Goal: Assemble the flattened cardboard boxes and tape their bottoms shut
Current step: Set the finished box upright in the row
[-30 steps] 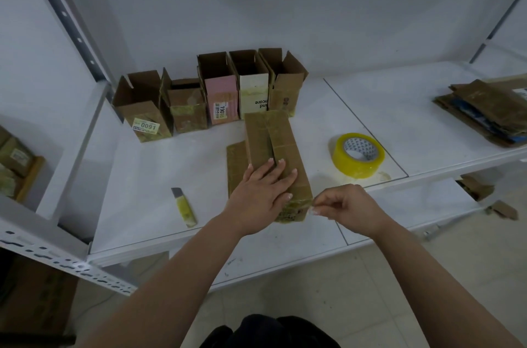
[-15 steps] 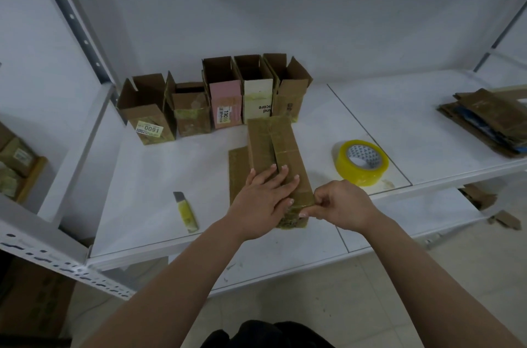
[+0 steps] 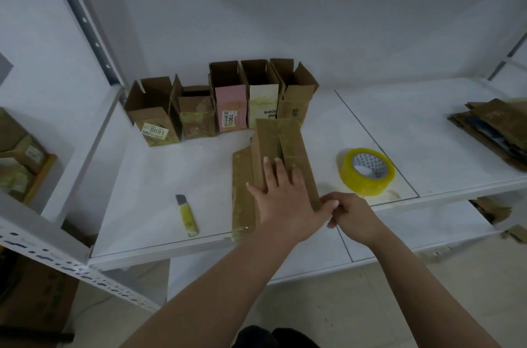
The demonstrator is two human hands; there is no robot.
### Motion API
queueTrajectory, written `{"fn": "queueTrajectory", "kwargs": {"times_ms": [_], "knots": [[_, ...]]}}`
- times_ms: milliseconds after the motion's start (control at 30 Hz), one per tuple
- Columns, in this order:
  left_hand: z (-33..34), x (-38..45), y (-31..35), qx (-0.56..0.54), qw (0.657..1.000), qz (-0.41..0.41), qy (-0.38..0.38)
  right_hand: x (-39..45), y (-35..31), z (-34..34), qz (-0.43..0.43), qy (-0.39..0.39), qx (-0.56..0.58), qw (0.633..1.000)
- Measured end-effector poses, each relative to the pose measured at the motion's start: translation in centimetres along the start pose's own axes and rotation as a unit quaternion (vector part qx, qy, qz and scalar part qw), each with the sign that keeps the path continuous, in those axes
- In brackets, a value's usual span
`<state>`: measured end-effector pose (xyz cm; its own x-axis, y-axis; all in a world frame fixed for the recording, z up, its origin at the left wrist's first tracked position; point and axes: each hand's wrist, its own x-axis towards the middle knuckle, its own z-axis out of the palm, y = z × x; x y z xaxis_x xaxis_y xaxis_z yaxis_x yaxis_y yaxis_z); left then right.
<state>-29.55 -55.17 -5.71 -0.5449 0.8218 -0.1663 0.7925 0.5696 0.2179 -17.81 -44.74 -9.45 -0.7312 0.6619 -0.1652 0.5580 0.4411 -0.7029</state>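
1. Cardboard box (image 3: 281, 153) lay bottom-up near the front edge of the shelf (image 3: 171, 176), with one flap spread flat to its left.
2. My left hand (image 3: 285, 199) pressed flat on its closed bottom flaps, fingers straight.
3. My right hand (image 3: 352, 213) pinched at the box's near right corner, seemingly on a tape end; I could not tell for sure.
4. Five assembled boxes (image 3: 228, 102) stood along the back edge, so those looked finished.
5. A flattened stack (image 3: 496, 128) waited at the right edge, with the tape roll (image 3: 366, 172) and cutter (image 3: 187, 215) near the front.
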Motion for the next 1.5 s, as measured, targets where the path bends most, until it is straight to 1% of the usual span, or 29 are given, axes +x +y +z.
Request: {"fn": "queueTrajectory", "kwargs": {"times_ms": [100, 200, 267, 333, 367, 400, 433, 467, 500, 567, 633, 700, 733, 767, 867, 900, 933, 967, 1067, 1100, 1167, 1200, 1233, 1300, 1333, 1367, 1433, 1467, 1500], "knots": [[0.7, 0.5, -0.6, 0.003, 1.0, -0.027, -0.003, 0.2, 0.7, 0.3, 0.023, -0.027, 0.017, 0.999], [0.0, 0.4, -1.8, -0.049, 0.998, -0.026, 0.04, 0.2, 0.6, 0.5, 0.036, -0.022, 0.055, 0.998], [-1.1, 0.3, -2.9, -0.124, 0.989, -0.028, 0.077, 0.4, 0.4, 0.3, 0.052, -0.013, 0.073, 0.996], [-2.3, 0.3, -4.4, -0.241, 0.963, -0.023, 0.117, 0.7, 0.2, 0.1, 0.081, 0.005, 0.101, 0.992], [-3.0, 0.3, -5.0, -0.327, 0.934, -0.008, 0.141, 0.9, 0.1, 0.1, 0.093, 0.012, 0.114, 0.989], [-3.6, 0.3, -5.6, -0.433, 0.887, 0.013, 0.162, 1.2, -0.2, 0.2, 0.103, 0.014, 0.116, 0.988], [-4.1, 0.1, -5.8, -0.537, 0.825, 0.03, 0.175, 1.5, -0.6, 0.3, 0.108, 0.017, 0.118, 0.987], [-4.6, -0.3, -5.7, -0.615, 0.77, 0.037, 0.165, 1.8, -1.2, 0.3, 0.112, 0.018, 0.131, 0.985], [-4.9, -0.6, -5.6, -0.667, 0.729, 0.035, 0.149, 2.0, -2.0, 0.3, 0.124, 0.018, 0.167, 0.978], [-5.1, -0.9, -5.4, -0.718, 0.685, 0.01, 0.122, 2.4, -3.8, 0.1, 0.142, 0.006, 0.267, 0.953], [-5.0, -1.1, -5.2, -0.754, 0.649, -0.022, 0.101, 2.5, -5.3, -0.2, 0.128, -0.02, 0.319, 0.939], [-4.9, -1.2, -5.3, -0.768, 0.632, -0.04, 0.096, 2.8, -6.1, -0.4, 0.135, -0.012, 0.337, 0.932], [-4.8, -1.2, -5.6, -0.758, 0.643, -0.043, 0.1, 2.9, -6.3, -0.5, 0.142, 0.008, 0.329, 0.934], [-4.7, -1.1, -6.0, -0.735, 0.668, -0.042, 0.108, 3.1, -6.3, -0.7, 0.146, 0.039, 0.314, 0.937], [-3.8, -0.6, -7.5, -0.57, 0.809, -0.061, 0.129, 3.6, -6.1, -1.1, 0.109, 0.128, 0.211, 0.963], [-3.3, -0.3, -7.8, -0.517, 0.842, -0.073, 0.134, 3.7, -6.0, -1.0, 0.094, 0.141, 0.159, 0.973], [-3.0, -0.2, -8.0, -0.491, 0.856, -0.079, 0.142, 3.7, -5.9, -0.8, 0.082, 0.146, 0.099, 0.981], [-2.9, -0.3, -7.9, -0.484, 0.859, -0.077, 0.146, 3.8, -5.9, -0.5, 0.072, 0.144, 0.05, 0.986], [-2.8, 0.0, -7.4, -0.505, 0.852, -0.064, 0.121, 3.8, -5.9, 0.3, 0.067, 0.124, -0.008, 0.99], [-2.7, 0.2, -7.3, -0.495, 0.859, -0.053, 0.116, 3.7, -6.0, 0.4, 0.071, 0.121, -0.048, 0.989], [-2.8, 0.5, -7.0, -0.455, 0.882, -0.017, 0.121, 3.4, -6.1, 0.6, 0.043, 0.158, -0.172, 0.971], [-2.8, 0.7, -7.0, -0.431, 0.893, 0.001, 0.127, 3.4, -5.9, 0.9, 0.001, 0.195, -0.214, 0.957], [-2.7, 0.9, -7.0, -0.414, 0.9, 0.018, 0.133, 3.3, -5.8, 1.2, -0.039, 0.222, -0.224, 0.948], [-2.6, 1.1, -7.0, -0.386, 0.911, 0.045, 0.14, 3.3, -5.3, 1.4, -0.105, 0.244, -0.193, 0.945], [-2.7, 1.1, -7.0, -0.363, 0.92, 0.052, 0.139, 3.2, -5.2, 1.2, -0.126, 0.231, -0.144, 0.954], [-2.8, 1.3, -7.1, -0.338, 0.931, 0.049, 0.131, 3.1, -5.5, 0.8, -0.137, 0.218, -0.068, 0.964], [-3.1, 1.6, -7.3, -0.313, 0.944, 0.023, 0.104, 3.4, -5.7, -0.1, -0.13, 0.174, 0.09, 0.972], [-3.4, 1.7, -7.5, -0.315, 0.944, 0.012, 0.092, 3.5, -5.7, -0.2, -0.138, 0.151, 0.102, 0.974], [-3.7, 1.8, -7.7, -0.323, 0.943, 0.007, 0.082, 3.5, -5.7, -0.2, -0.152, 0.136, 0.072, 0.976]]}}
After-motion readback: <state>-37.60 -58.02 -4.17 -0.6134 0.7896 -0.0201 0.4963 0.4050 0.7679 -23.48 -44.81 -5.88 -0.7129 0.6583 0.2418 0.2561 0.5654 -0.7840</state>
